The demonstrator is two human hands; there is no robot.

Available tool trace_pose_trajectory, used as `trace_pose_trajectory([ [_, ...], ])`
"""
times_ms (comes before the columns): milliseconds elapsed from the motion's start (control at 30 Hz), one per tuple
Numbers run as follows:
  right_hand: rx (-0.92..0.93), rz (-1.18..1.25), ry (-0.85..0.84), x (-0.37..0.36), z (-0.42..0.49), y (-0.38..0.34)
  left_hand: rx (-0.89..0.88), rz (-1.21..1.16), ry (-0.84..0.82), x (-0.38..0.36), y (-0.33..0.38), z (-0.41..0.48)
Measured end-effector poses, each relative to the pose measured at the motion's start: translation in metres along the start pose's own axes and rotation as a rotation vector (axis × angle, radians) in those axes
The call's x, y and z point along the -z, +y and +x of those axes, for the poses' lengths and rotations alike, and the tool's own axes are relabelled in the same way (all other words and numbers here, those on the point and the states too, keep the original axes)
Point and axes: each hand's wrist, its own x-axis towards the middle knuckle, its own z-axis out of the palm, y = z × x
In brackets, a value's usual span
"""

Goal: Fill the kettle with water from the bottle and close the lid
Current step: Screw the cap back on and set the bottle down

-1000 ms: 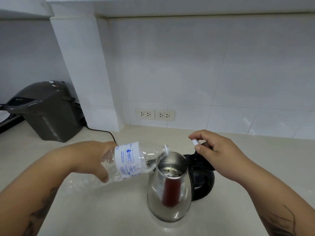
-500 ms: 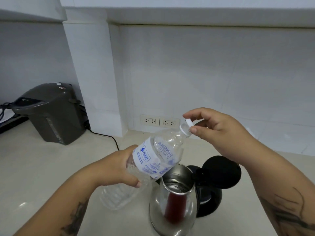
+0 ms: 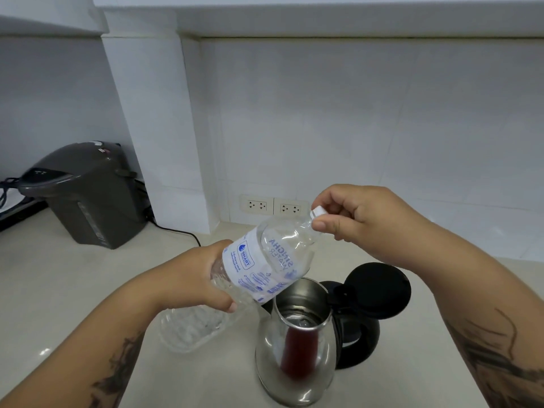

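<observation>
A clear plastic water bottle with a white and blue label is tilted, neck up to the right, above the kettle. My left hand grips its lower body. My right hand pinches the white cap at the bottle's mouth. The bottle looks nearly empty. Below stands a steel kettle with a black handle, its black lid hinged open to the right. Water shows inside the kettle.
A dark grey electric water dispenser stands at the back left, its black cord running along the beige counter. Two wall sockets sit low on the white tiled wall behind the kettle.
The bottle went from pouring into the kettle to tilted neck-up above it. My right hand left the lid area and brought the white cap to the bottle's mouth.
</observation>
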Motion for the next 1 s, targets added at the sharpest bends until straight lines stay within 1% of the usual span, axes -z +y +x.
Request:
trace_pose_trajectory([
  [133,-0.054,-0.107,0.029,-0.012,-0.002,0.0,0.014,0.036,-0.006,-0.002,-0.002,-0.004],
  [200,-0.037,-0.034,0.012,-0.011,-0.004,0.001,0.018,0.044,-0.008,-0.001,-0.004,-0.004],
  [233,-0.02,0.003,-0.024,-0.009,-0.004,0.002,0.017,0.039,-0.002,0.001,-0.005,-0.003],
  [300,0.006,0.031,-0.083,-0.004,-0.004,0.005,0.013,0.02,0.011,0.004,-0.005,-0.004],
  [333,0.01,0.033,-0.084,-0.003,-0.003,0.005,0.01,0.02,0.019,0.004,-0.005,-0.004],
  [400,-0.006,0.007,-0.038,-0.004,-0.001,0.002,0.002,0.037,0.057,0.001,-0.001,-0.004],
  [500,-0.055,-0.075,0.104,-0.009,0.011,-0.005,0.009,0.027,0.148,-0.006,0.002,-0.003],
  [567,-0.067,0.012,0.183,-0.016,0.021,-0.011,0.021,-0.019,0.202,-0.01,0.002,0.001],
  [600,-0.073,0.091,0.19,-0.019,0.028,-0.014,0.021,-0.044,0.236,-0.01,0.0,0.004],
  [633,-0.091,0.166,0.16,-0.023,0.034,-0.017,0.022,-0.079,0.281,-0.01,-0.002,0.008],
  [700,-0.165,0.259,0.009,-0.033,0.049,-0.021,0.031,-0.22,0.364,-0.006,-0.011,0.016],
  [767,-0.219,0.25,-0.143,-0.044,0.064,-0.022,0.043,-0.358,0.391,-0.003,-0.024,0.025],
  [833,-0.236,0.257,-0.243,-0.059,0.08,-0.02,0.055,-0.424,0.404,-0.004,-0.037,0.034],
  [900,-0.254,0.274,-0.291,-0.076,0.094,-0.017,0.074,-0.442,0.434,-0.01,-0.047,0.045],
  [1000,-0.293,0.247,-0.313,-0.102,0.115,-0.011,0.122,-0.463,0.455,-0.019,-0.068,0.065],
])
